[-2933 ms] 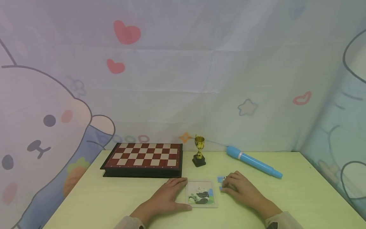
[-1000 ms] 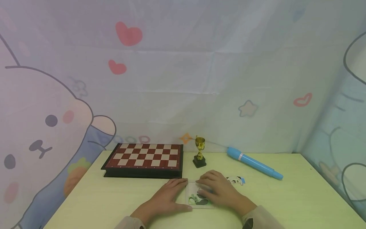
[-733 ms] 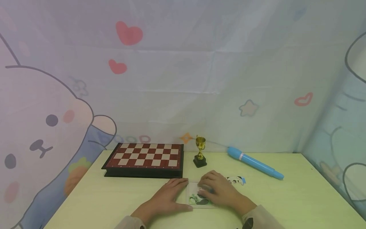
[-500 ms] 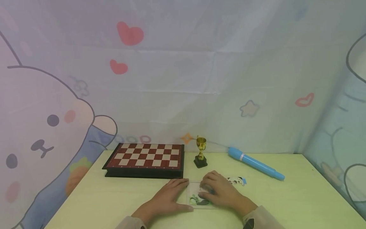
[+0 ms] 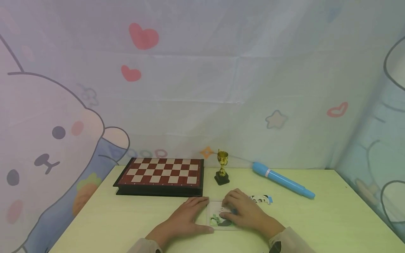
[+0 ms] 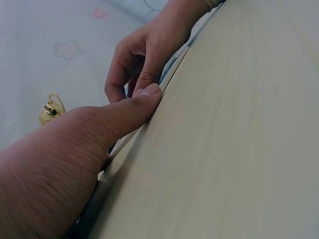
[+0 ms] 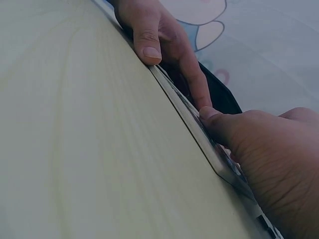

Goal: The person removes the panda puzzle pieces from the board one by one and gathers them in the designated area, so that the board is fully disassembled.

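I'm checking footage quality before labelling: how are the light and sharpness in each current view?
Head: table tinted yellow-green, backdrop greyish lilac, puzzle details soft. Left wrist: dim and bluish, with a soft shadow beside the left hand. Right wrist: cool light, the right hand darker than the table, no strong glare.

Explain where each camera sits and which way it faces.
Head: worn on the head, facing forward and down over the table, puzzle and chessboard; the left hand and right hand show.
Left wrist: worn there, looking low across the table; left hand close, right hand beyond.
Right wrist: worn there, looking low across the table; right hand close, left hand beyond.
Shared: head and left wrist views both show the trophy; all three show both hands.
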A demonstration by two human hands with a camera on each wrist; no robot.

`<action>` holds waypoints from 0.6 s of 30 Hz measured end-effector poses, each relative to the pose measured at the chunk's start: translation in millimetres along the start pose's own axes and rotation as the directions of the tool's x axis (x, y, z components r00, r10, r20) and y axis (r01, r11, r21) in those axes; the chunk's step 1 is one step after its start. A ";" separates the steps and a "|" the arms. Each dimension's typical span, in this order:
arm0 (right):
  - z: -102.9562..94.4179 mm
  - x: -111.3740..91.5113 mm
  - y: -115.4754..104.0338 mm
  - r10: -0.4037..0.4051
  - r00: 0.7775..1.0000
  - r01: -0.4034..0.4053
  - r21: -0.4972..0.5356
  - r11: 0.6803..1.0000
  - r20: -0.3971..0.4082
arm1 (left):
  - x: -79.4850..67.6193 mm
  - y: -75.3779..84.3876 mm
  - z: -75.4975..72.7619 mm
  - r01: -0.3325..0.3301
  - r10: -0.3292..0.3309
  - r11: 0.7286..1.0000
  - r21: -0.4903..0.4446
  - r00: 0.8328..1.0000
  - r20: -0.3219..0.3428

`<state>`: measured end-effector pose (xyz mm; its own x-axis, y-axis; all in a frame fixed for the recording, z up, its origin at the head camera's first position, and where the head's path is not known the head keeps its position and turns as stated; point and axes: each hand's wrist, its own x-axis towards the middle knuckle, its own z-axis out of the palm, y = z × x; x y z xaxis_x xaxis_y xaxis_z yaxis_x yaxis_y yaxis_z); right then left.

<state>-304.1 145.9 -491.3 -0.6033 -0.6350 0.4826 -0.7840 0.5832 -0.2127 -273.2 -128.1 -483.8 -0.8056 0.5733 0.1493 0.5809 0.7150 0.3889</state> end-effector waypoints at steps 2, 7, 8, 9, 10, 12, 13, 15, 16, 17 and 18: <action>-0.1 -0.1 -0.2 0.001 1.000 -0.001 0.000 1.000 -0.002 | -0.2 -0.2 0.1 -0.001 0.001 1.000 0.000 1.000 0.000; -0.2 0.2 -0.1 -0.015 1.000 0.015 -0.010 1.000 -0.015 | 0.2 -0.9 0.9 0.002 -0.002 1.000 0.003 1.000 0.004; -0.3 0.3 -0.1 -0.016 1.000 0.016 -0.011 1.000 -0.017 | 0.3 -1.1 1.1 0.001 -0.001 1.000 0.004 1.000 0.004; -0.5 0.3 -0.2 -0.015 1.000 0.015 -0.014 1.000 -0.018 | 0.5 -1.1 1.1 0.002 -0.002 1.000 0.004 1.000 0.004; -0.7 0.5 -0.4 -0.011 1.000 0.011 -0.014 1.000 -0.017 | 0.6 -1.2 1.1 0.001 -0.001 1.000 0.003 1.000 0.004; -1.4 0.4 -1.2 0.005 1.000 -0.006 -0.010 1.000 -0.013 | 0.7 -1.3 1.0 -0.002 0.002 1.000 0.004 1.000 0.003; -1.9 0.4 -1.8 0.017 1.000 -0.017 -0.005 1.000 -0.010 | 0.7 -1.3 0.9 -0.004 0.004 1.000 0.005 1.000 0.002; -2.6 0.2 -2.9 0.039 0.999 -0.039 0.010 0.999 -0.001 | 0.5 -1.1 0.7 -0.006 0.006 1.000 0.004 1.000 0.002; -3.0 0.0 -3.4 0.048 0.999 -0.048 0.022 0.999 0.003 | 0.4 -1.0 0.6 -0.006 0.006 1.000 0.003 1.000 0.002; -3.5 -0.3 -4.1 0.055 0.998 -0.055 0.034 0.998 0.005 | 0.3 -0.8 0.4 -0.005 0.005 1.000 0.002 1.000 0.003; -4.0 -0.5 -4.5 0.058 0.998 -0.058 0.047 0.997 0.006 | 0.3 -0.7 0.4 -0.005 0.005 1.000 -0.001 1.000 0.004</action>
<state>-299.6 145.6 -487.2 -0.6486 -0.6031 0.4644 -0.7535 0.5948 -0.2799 -273.8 -128.3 -484.4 -0.8025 0.5781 0.1478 0.5845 0.7118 0.3896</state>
